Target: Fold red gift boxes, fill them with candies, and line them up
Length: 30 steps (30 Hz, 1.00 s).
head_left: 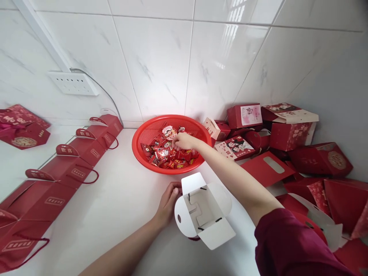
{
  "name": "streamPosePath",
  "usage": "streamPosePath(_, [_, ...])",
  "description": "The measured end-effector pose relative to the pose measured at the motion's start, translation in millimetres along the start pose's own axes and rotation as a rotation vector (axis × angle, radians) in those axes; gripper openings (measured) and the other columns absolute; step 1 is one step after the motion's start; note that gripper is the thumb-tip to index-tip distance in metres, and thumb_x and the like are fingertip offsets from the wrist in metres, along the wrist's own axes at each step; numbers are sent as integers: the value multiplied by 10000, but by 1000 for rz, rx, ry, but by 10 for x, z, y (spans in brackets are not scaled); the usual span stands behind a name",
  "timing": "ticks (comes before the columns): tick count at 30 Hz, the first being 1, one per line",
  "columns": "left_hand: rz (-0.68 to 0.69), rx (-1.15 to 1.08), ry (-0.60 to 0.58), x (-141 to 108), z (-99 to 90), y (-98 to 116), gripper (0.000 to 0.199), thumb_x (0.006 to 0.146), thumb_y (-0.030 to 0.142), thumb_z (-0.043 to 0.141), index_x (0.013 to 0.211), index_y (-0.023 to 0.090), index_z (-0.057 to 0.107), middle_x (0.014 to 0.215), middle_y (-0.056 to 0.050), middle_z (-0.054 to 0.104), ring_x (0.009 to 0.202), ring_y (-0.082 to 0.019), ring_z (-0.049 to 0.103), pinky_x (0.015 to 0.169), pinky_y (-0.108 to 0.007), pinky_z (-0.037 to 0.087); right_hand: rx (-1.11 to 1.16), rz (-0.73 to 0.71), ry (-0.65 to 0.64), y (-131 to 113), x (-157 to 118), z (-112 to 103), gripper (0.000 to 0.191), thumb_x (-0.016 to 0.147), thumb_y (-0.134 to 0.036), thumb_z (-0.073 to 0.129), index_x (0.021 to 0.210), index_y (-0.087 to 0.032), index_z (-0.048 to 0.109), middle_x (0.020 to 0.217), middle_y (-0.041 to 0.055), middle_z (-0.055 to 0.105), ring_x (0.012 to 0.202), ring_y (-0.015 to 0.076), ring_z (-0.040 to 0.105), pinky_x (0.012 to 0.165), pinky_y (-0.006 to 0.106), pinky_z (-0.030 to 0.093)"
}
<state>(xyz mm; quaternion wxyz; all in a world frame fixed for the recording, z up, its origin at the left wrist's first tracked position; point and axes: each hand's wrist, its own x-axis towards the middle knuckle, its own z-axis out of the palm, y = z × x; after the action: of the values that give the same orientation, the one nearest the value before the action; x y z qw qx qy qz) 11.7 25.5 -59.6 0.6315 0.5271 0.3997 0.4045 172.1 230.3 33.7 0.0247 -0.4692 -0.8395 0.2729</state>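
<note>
White bench (115, 191), tiled wall (158, 57): open box (203, 210) just in front of the red basket (137, 156), left hand (167, 205) closed on its side, likely to steady it; right hand (184, 141) over the basket's wrapped sweets (163, 153), grip unclear.

1. Back wall (158, 57): glossy white tiles, faint grey veining, pale joints.
2. Barred light reflection (237, 11), upper right of centre.
3. White trunking (43, 34) slants down to socket strip (73, 83); grey cable (100, 87) curves away.
4. White tabletop (115, 203) below wall.
5. Far right: dimmer, greyish surface (342, 88).
</note>
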Motion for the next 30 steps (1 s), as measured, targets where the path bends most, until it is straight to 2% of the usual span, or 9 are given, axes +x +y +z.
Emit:
streamPosePath(3, [0,45,2,4,-4,-7,361,965,509,448,1104,198,566,1100,-71,678,966,-243,618,839,-350,455,51,-63,-152,13,1,133,337,841,-23,475,982,-155,750,941,40,779,804,134,723,737,182,520])
streamPosePath(7, [9,96,0,6,-15,-40,341,978,489,434,1096,196,562,1095,-69,671,962,-239,608,828,-341,446,19,-98,-223,10,-28,211,358,788,-36,524,1055,-142,738,1146,79,735,1002,184,689,814,206,489])
streamPosePath(9, [10,112,-3,5,-19,-47,329,984,478,427,1089,197,561,1080,-65,668,951,-233,603,826,-337,441,-7,-106,-268,-18,-67,207,391,764,-65,565,1112,-154,719,1199,82,711,1040,209,667,820,228,476])
streamPosePath(12, [18,110,-2,5,-19,-36,323,985,474,421,1069,195,560,1022,-59,662,928,-226,598,808,-328,438,-14,-110,-387,-79,-130,184,388,727,-166,657,1110,-177,715,1071,57,745,887,207,683,708,245,474])
streamPosePath(15, [11,112,1,7,-18,-22,333,973,489,432,1052,193,566,993,-59,658,897,-225,595,768,-318,440,31,-104,-509,-122,-151,177,284,762,-265,658,1019,-175,736,881,26,752,689,171,654,615,253,459])
streamPosePath(18, [1,135,-2,8,-23,-23,339,968,494,436,1047,195,576,1001,-58,658,886,-222,592,760,-315,443,131,-100,-581,-112,-138,183,256,855,-332,574,978,-177,738,885,12,741,681,144,643,643,244,475])
streamPosePath(22, [6,159,5,11,-32,-39,333,973,484,432,1036,197,590,989,-53,657,886,-219,590,774,-314,446,295,-111,-623,-21,-150,151,280,810,-308,658,1044,-165,713,934,6,730,742,132,650,683,219,488])
streamPosePath(25, [15,173,5,11,-35,-43,332,973,480,433,1027,196,596,986,-56,655,887,-219,590,768,-312,447,427,-132,-600,51,-192,102,423,723,-222,742,1135,-161,666,975,10,720,763,124,655,700,204,493])
streamPosePath(30, [21,180,11,13,-39,-57,322,976,466,437,1022,194,603,993,-57,650,897,-219,592,775,-314,447,666,-133,-529,71,-265,70,405,793,-210,676,1179,-140,579,956,49,717,777,145,696,753,256,545])
